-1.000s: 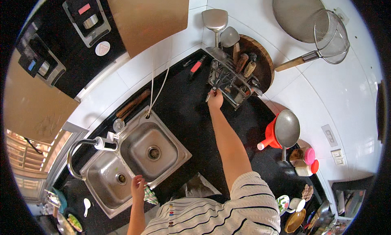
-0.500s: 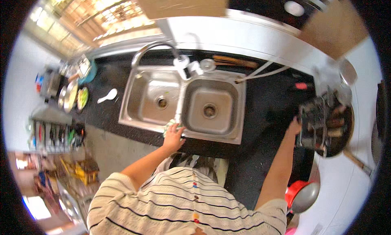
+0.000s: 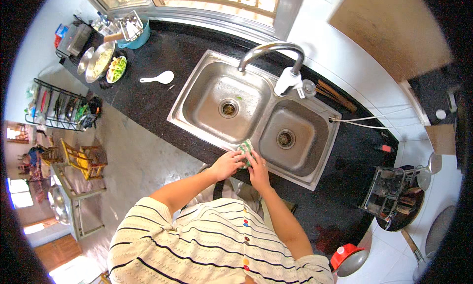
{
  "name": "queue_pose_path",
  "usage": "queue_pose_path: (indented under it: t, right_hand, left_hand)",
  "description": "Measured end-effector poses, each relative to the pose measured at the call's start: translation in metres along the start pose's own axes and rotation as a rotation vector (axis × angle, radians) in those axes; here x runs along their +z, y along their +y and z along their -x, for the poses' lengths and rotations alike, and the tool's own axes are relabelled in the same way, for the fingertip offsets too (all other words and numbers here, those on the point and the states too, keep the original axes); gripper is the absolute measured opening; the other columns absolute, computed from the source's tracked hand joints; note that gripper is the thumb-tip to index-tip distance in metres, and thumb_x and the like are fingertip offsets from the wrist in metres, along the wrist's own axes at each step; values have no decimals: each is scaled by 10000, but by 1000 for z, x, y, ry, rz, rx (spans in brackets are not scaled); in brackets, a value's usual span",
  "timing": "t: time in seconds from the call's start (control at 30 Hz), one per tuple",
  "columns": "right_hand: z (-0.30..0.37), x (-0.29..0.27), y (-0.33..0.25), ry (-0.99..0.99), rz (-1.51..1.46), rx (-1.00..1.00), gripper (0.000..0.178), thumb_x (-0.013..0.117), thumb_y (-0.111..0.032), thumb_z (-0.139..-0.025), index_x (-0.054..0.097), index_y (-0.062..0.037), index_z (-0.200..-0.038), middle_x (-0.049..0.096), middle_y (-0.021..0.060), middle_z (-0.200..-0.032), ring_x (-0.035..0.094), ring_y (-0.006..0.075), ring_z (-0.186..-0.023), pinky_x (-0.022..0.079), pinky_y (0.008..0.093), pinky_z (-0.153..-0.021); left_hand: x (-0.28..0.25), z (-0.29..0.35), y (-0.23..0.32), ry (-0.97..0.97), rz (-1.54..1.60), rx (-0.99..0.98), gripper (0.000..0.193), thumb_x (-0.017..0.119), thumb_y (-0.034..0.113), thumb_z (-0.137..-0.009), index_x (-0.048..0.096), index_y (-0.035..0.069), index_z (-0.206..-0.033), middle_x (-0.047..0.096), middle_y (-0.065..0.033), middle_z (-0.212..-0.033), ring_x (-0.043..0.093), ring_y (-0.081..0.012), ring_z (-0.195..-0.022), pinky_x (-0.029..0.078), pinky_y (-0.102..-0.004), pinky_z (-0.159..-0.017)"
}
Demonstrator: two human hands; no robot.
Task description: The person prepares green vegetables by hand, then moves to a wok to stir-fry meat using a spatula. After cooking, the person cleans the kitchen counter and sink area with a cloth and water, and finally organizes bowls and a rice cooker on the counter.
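A green-and-white cloth (image 3: 245, 146) is bunched at the front rim of the steel double sink (image 3: 194, 129), near the divider between the two basins. My left hand (image 3: 228, 165) grips it from the left side. My right hand (image 3: 257, 168) closes on it from the right, its fingers close to those of the left. Part of the cloth is hidden under the fingers. Both basins hold only small scraps; a bit of green lies in the left one near its drain.
The curved tap (image 3: 273, 46) arches over the sink. To the left on the black counter lie a white rice paddle (image 3: 158, 77), a plate of cut vegetables (image 3: 117, 69) and a blue basin (image 3: 139, 37). A wire rack (image 3: 389, 188) and a red pot (image 3: 347, 254) stand at the right.
My right hand has come from the wire rack on the right to the cloth, beside my left hand. The view has turned toward the left of the counter.
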State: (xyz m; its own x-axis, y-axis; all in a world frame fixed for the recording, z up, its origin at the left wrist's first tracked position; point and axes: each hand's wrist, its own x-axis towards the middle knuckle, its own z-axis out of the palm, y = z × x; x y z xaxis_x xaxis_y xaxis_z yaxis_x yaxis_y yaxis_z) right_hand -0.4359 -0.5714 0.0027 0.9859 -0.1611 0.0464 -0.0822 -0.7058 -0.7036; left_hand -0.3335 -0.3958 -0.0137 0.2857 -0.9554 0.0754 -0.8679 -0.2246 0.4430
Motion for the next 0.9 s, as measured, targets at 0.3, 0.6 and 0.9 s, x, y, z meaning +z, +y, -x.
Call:
queue_pose_path:
  t: [0.3, 0.6, 0.9]
  right_hand:
    - [-4, 24, -16, -40, 339, 267, 309, 584, -80, -870, 619, -17, -1170, 565, 157, -1249, 488, 355, -1202, 385, 460, -1015]
    - [-56, 40, 25, -70, 132, 339, 456, 391, -205, -991, 415, 7, -1394, 324, 186, -1508, 297, 388, -1381, 232, 488, -1124]
    - [-157, 2, 102, -11, -22, 289, 425, 424, -123, -984, 445, -89, -1407, 384, 174, -1477, 362, 396, -1351, 357, 407, -1064]
  left_hand:
    - [-20, 5, -32, -73, 44, 222, 583, 723, 203, -711, 565, 94, -1262, 419, -115, -1438, 404, -295, -1311, 336, -438, -1072]
    - [12, -48, -41, -186, 128, -16, 570, 650, 232, -785, 513, -24, -1277, 380, -185, -1464, 296, -338, -1393, 278, -448, -1134]
    - [12, -144, -103, 54, 281, -78, 550, 629, 145, -758, 522, 47, -1289, 351, -134, -1493, 288, -320, -1405, 425, -426, -1029]
